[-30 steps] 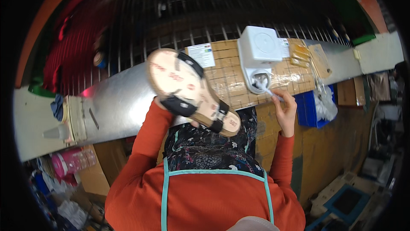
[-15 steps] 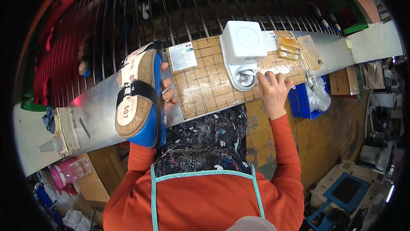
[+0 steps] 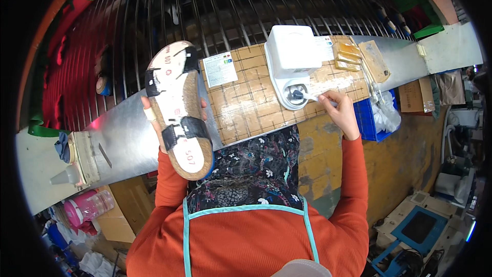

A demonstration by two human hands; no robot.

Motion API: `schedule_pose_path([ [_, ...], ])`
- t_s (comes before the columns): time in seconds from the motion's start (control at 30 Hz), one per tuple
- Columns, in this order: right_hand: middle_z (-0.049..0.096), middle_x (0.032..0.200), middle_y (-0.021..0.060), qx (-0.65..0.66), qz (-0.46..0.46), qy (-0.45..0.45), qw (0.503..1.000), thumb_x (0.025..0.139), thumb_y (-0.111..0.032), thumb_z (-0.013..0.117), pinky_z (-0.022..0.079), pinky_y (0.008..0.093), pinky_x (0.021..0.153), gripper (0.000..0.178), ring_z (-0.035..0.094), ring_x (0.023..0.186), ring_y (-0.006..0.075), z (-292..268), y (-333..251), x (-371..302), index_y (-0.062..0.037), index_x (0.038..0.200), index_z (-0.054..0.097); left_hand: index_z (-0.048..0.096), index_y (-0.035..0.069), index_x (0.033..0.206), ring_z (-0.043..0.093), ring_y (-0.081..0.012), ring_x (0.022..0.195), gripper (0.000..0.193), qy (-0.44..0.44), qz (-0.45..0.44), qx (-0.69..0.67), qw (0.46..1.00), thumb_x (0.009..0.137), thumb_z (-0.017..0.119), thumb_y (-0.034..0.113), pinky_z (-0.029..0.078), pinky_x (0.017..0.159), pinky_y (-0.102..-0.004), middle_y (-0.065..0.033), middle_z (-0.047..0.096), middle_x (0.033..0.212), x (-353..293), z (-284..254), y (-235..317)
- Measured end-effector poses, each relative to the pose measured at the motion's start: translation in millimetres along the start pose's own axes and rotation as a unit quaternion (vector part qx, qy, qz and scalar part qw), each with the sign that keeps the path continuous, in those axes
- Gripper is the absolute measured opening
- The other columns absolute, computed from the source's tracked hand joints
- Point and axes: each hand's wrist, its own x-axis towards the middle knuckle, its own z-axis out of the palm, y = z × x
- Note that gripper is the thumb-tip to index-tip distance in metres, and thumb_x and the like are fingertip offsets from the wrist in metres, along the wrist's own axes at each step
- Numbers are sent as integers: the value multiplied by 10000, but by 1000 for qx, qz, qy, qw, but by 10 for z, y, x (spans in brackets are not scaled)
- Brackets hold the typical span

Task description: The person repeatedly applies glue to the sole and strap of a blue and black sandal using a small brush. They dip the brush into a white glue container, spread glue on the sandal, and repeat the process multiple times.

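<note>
Head view: sandal (image 3: 179,108) is being held up by the left hand (image 3: 158,129), left of the board (image 3: 246,108) and above the bench (image 3: 133,128). Left hand is being kept half curled, digits showing at both long edges; palm is being hidden by the sandal, so full grip can't be told. Pale band is being worn on one digit. Underside is being turned to the camera, toe end away from the body, black straps (image 3: 185,129) being seen folded over it at both ends. Bit of blue is being shown at the lower right edge.

Brush (image 3: 310,96) is being gripped by the right hand (image 3: 341,113), thumb and fingertips pinched on its white handle, other fingers being held bent. Dark brush head is being kept inside the cup (image 3: 287,101), at the near end of the white dispenser; whether the cup floor is being touched can't be told. Square white tank (image 3: 294,51) is being carried on the dispenser, behind the cup.

Dispenser is being supported by the board. Label sheet (image 3: 219,68) is being seen on the board's far left corner, yellow blocks (image 3: 347,56) on its far right. Blue bin (image 3: 365,118) is being seen below the bench edge, right of the right hand, white plastic (image 3: 387,115) being held in it. Metal rods (image 3: 225,21) are being seen beyond the bench.
</note>
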Motion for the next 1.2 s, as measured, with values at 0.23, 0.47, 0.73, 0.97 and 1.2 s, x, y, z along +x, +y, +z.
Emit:
schedule_pose_path([
  [0.23,658,743,32,160,-13,48,986,827,-149,754,401,264,651,104,604,701,95,177,-117,-208,-53,860,731,378,12,1432,618,-213,1089,882,82,11,220,972,910,387,723,531,911,-328,-140,576,1294,5,134,-404],
  [0.47,654,884,-8,-63,-286,310,905,717,-86,809,320,310,790,266,537,708,143,387,-1084,-294,-162,969,772,552,-25,1247,664,-168,914,782,4,-48,230,972,908,483,676,546,808,-289,-121,666,1078,156,379,-557],
  [0.73,615,960,16,144,-230,201,941,758,-59,774,319,274,770,262,491,658,100,763,-1439,-404,-132,1010,776,560,-63,1196,652,-188,956,858,1,21,380,925,835,566,715,529,845,-299,-132,656,1044,1,354,-442],
  [0.97,603,950,10,80,-244,219,941,771,-87,777,297,277,800,258,486,661,98,840,-1512,-290,-147,1022,775,561,-70,1200,636,-171,985,820,-1,59,490,870,887,520,686,513,862,-301,-127,659,1072,-62,273,-372],
  [1.2,602,954,7,28,-265,237,934,792,-114,761,273,294,798,263,484,666,94,874,-1602,-232,-173,1048,769,564,-75,1216,639,-176,978,827,19,78,488,869,883,535,681,513,865,-304,-131,665,1062,-57,200,-379],
])
